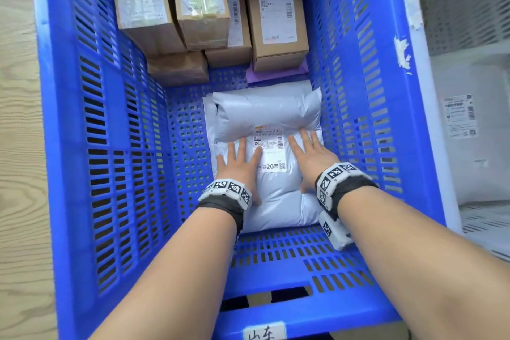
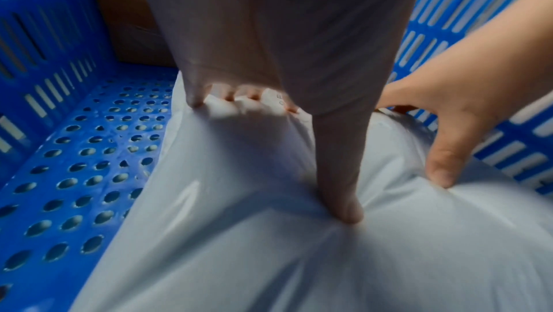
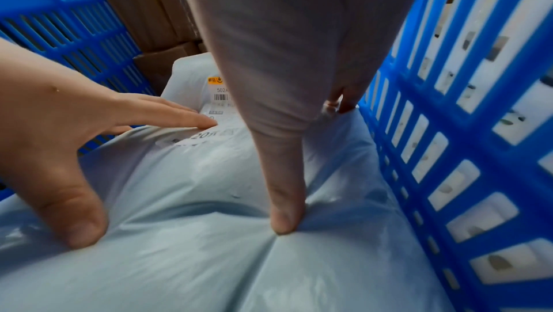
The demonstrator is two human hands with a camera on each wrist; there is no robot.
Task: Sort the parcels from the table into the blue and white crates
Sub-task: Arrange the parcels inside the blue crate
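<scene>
Crowding the blue crate (image 1: pixel 367 119), cardboard boxes (image 1: pixel 276 22) flank the grey parcel (image 1: pixel 276 196).

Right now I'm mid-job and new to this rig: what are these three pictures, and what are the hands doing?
There is no machine here: a person works bare-handed, with cameras on the head and on each wrist. The head view looks down into the blue crate. Each wrist view looks along one hand at its fingers. In the crate, a grey mailer bag with a white label lies on the floor, partly over another grey bag. Several cardboard boxes stand at the far end. The left hand and the right hand press flat on the bag, fingers straight; neither has a grip on anything. A white crate stands to the right.
</scene>
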